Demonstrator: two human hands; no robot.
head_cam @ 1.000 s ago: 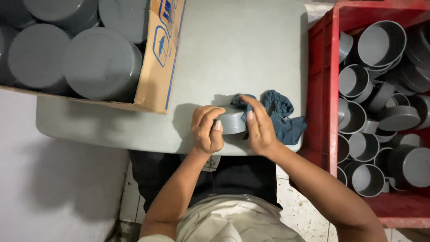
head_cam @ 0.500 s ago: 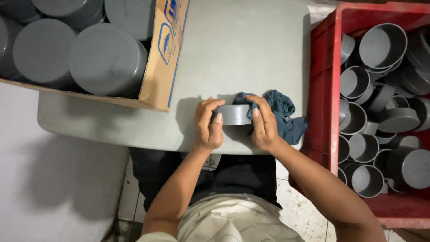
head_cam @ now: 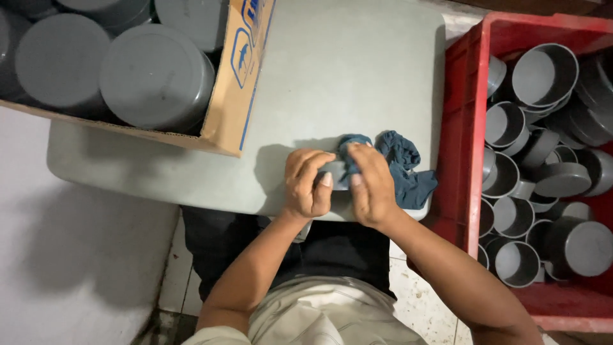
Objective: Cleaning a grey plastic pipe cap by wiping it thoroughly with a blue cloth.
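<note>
grey cap [head_cam: 333,174] now under blue cloth [head_cam: 402,167], l hand [head_cam: 306,182] + r hand [head_cam: 370,185] closer

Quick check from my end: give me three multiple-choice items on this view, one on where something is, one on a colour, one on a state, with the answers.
1. Where is the red crate?
A. on the person's right
B. on the person's left
C. on the table

2. What colour is the cloth?
A. white
B. dark blue
C. yellow

3. How is the grey cap held?
A. lying loose on the table
B. between both hands with the cloth against it
C. inside the cardboard box

Answers: 1 A, the crate sits past the right hand. 2 B, it shows dark blue. 3 B, the left hand and right hand close around it.
</note>
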